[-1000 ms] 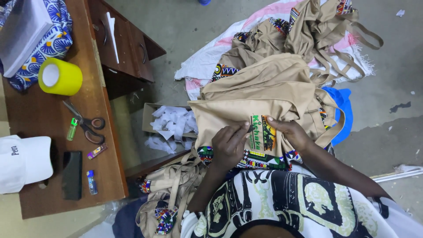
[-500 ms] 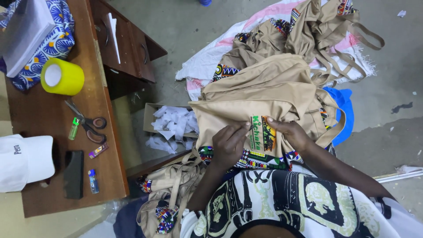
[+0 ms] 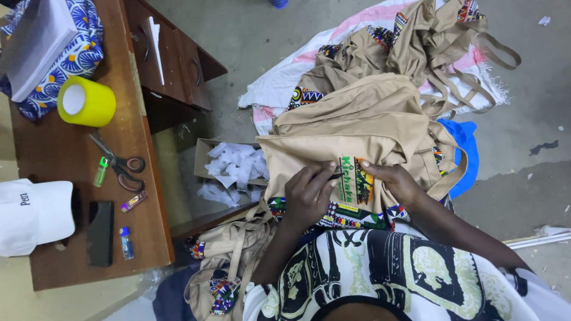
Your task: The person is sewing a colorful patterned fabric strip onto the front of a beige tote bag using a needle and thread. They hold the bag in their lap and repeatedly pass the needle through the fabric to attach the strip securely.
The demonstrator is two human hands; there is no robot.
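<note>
Hardly anything has shifted since half a second ago: both hands stay pressed on the same spot of cloth, and I see only the fingers creep slightly.

Going left to right, the brown desk [image 3: 53,154] carries a folded blue patterned cloth [image 3: 83,41] with a white box [image 3: 35,41] on it at the far left corner. A yellow tape roll [image 3: 86,102] stands just in front of that. Scissors [image 3: 119,163] lie near the right edge with a green lighter [image 3: 101,171] beside them. A white cap [image 3: 33,215] hangs over the left edge, a dark phone [image 3: 100,233] lies next to it, and a small blue lighter [image 3: 126,242] sits toward the near right corner.

On the floor beside the desk, an open cardboard box [image 3: 205,156] holds white scraps.

My left hand [image 3: 309,196] rests on the tan bag [image 3: 357,131] draped over my lap, fingers curled and pinching something small and dark against the cloth; I cannot tell what it is. It touches the left side of the green and orange label [image 3: 355,181] sewn to the bag. My right hand [image 3: 395,181] lies flat just right of the label, fingertips pressing the fabric down, grasping nothing.

Further tan bags [image 3: 428,41] are heaped on a white and pink sheet [image 3: 279,89] beyond, with a blue cloth [image 3: 467,148] at the right.
</note>
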